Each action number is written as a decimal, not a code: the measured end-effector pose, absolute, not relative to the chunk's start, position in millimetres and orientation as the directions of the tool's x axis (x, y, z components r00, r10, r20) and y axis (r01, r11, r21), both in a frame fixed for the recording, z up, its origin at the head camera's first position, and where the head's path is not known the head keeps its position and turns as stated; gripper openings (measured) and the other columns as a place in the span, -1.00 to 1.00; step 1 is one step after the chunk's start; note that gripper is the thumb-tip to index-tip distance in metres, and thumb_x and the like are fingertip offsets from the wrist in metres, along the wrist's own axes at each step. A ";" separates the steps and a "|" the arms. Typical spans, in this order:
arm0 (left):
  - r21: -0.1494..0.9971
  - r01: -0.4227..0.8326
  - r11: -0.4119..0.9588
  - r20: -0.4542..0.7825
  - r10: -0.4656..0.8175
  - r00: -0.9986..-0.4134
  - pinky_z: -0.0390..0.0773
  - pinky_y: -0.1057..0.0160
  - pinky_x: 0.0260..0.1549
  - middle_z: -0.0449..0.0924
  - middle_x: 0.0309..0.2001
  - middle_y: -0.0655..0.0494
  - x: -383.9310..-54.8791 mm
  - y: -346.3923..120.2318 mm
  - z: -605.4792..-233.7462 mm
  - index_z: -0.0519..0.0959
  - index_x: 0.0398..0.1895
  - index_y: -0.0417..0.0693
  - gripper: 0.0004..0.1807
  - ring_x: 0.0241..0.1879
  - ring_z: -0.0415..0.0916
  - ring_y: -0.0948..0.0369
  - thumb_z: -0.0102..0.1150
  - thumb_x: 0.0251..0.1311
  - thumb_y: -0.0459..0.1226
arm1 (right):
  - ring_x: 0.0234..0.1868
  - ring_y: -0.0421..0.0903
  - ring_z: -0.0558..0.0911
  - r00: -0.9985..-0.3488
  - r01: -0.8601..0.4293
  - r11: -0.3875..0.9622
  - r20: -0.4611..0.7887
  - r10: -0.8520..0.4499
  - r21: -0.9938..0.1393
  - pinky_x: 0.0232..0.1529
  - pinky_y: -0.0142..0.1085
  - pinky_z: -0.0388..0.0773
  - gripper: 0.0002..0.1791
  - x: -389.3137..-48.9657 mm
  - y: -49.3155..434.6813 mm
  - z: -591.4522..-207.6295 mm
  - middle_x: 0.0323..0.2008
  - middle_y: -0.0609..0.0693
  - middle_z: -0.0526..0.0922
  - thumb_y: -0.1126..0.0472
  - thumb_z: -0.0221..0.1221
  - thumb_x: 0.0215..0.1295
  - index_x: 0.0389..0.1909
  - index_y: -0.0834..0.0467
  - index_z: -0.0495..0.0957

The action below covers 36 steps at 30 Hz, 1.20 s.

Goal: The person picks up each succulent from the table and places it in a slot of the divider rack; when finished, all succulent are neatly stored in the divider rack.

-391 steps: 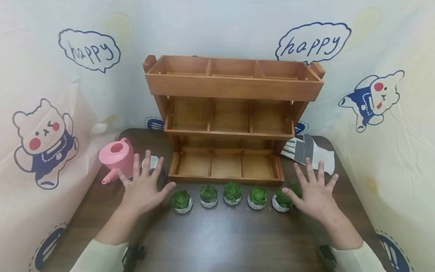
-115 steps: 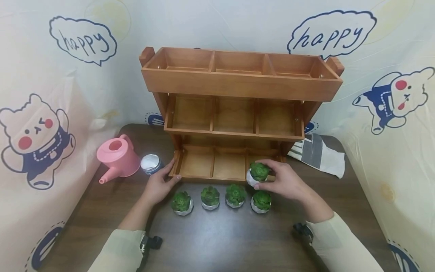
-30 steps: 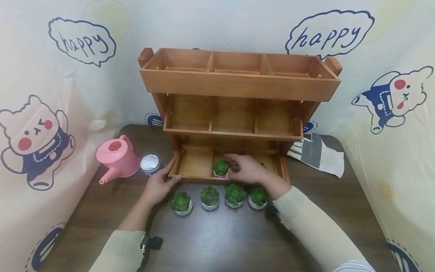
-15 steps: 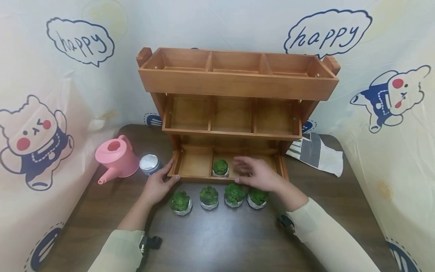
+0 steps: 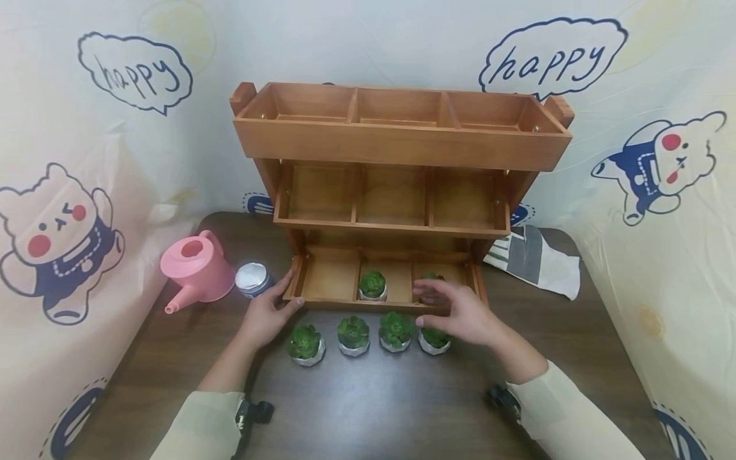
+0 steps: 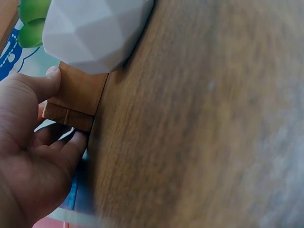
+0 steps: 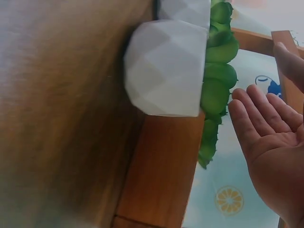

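A three-tier wooden shelf (image 5: 402, 145) stands at the back of the table, each tier split into compartments. My left hand (image 5: 268, 317) grips its lower left corner, thumb on the front and fingers round the side. One potted succulent (image 5: 372, 285) sits in the bottom tier's middle compartment; another succulent (image 5: 432, 277), mostly hidden by my right hand, is in the right one. My right hand (image 5: 460, 312) holds nothing and hovers before that compartment, fingers extended. Below it, several potted succulents (image 5: 352, 335) in white faceted pots (image 7: 166, 71) form a row on the table.
A pink watering can (image 5: 195, 265) and a small blue-and-white tub (image 5: 253, 279) stand left of the shelf. Right of it lies a grey-and-white glove (image 5: 535, 262). Printed cloth (image 5: 368, 45) surrounds the table (image 5: 356, 409).
Since the first frame, two potted succulents have moved from the row into the bottom tier, and my left hand has taken hold of the shelf. My right hand has just drawn rightward from the middle one.
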<state>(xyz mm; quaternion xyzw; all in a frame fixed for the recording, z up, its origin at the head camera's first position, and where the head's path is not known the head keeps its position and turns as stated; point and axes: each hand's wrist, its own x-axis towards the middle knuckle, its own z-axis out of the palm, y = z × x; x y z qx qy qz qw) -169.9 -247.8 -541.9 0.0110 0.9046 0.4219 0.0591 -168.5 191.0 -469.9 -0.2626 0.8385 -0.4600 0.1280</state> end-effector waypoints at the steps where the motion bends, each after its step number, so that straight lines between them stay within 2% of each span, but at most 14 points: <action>1: 0.764 -0.034 0.644 -0.100 0.067 -0.993 0.21 -0.26 0.45 0.19 0.58 0.00 -169.5 -247.9 -542.1 0.14 0.65 0.34 -0.15 0.55 0.14 -0.13 0.27 0.37 0.14 | 0.27 0.04 0.63 -0.833 -0.319 0.444 0.024 -0.552 -0.837 0.26 0.06 0.57 -0.29 -166.2 193.0 -470.6 0.26 0.01 0.65 -0.01 0.46 0.27 0.41 0.01 0.47; 10: 0.767 -0.036 0.641 -0.106 0.071 -0.992 0.23 -0.24 0.44 0.19 0.58 0.03 -167.9 -248.5 -543.8 0.14 0.64 0.37 -0.12 0.55 0.15 -0.12 0.26 0.33 0.22 | 0.27 -0.02 0.63 -0.854 -0.294 0.466 0.010 -0.520 -0.835 0.28 0.01 0.56 -0.25 -151.5 210.1 -481.9 0.26 -0.03 0.65 -0.06 0.49 0.22 0.38 0.12 0.50; 20: 0.766 -0.050 0.641 -0.117 0.063 -0.991 0.21 -0.24 0.45 0.17 0.59 0.03 -168.1 -248.3 -543.7 0.13 0.65 0.39 -0.11 0.56 0.13 -0.11 0.25 0.32 0.23 | 0.27 -0.04 0.62 -0.871 -0.270 0.522 -0.026 -0.491 -0.809 0.30 0.01 0.53 -0.22 -141.7 219.2 -495.6 0.26 -0.13 0.63 -0.07 0.55 0.11 0.35 0.03 0.53; 27: 0.762 -0.045 0.646 -0.110 0.061 -0.992 0.22 -0.25 0.44 0.18 0.59 -0.01 -168.4 -247.6 -542.5 0.13 0.65 0.36 -0.13 0.55 0.14 -0.14 0.26 0.35 0.18 | 0.29 0.05 0.58 -0.856 -0.331 0.564 -0.010 -0.516 -0.756 0.31 0.13 0.50 -0.14 -140.3 218.4 -504.6 0.30 -0.01 0.61 -0.07 0.60 0.03 0.36 0.08 0.53; 31: 0.759 -0.042 0.649 -0.107 0.061 -0.992 0.22 -0.25 0.44 0.19 0.58 0.00 -168.7 -246.6 -541.5 0.13 0.65 0.36 -0.15 0.55 0.15 -0.14 0.27 0.37 0.14 | 0.31 0.06 0.56 -0.854 -0.327 0.589 -0.036 -0.519 -0.739 0.34 0.13 0.46 -0.10 -140.3 219.3 -506.6 0.35 0.02 0.56 -0.04 0.62 -0.01 0.39 0.03 0.50; 36: 0.760 -0.046 0.648 -0.108 0.056 -0.993 0.23 -0.25 0.44 0.20 0.58 0.02 -169.0 -246.4 -540.8 0.14 0.64 0.38 -0.17 0.55 0.15 -0.13 0.28 0.38 0.10 | 0.27 0.03 0.59 -0.847 -0.339 0.619 -0.058 -0.529 -0.708 0.29 0.10 0.51 -0.09 -139.9 220.0 -508.1 0.35 0.04 0.55 0.03 0.64 -0.02 0.41 -0.02 0.48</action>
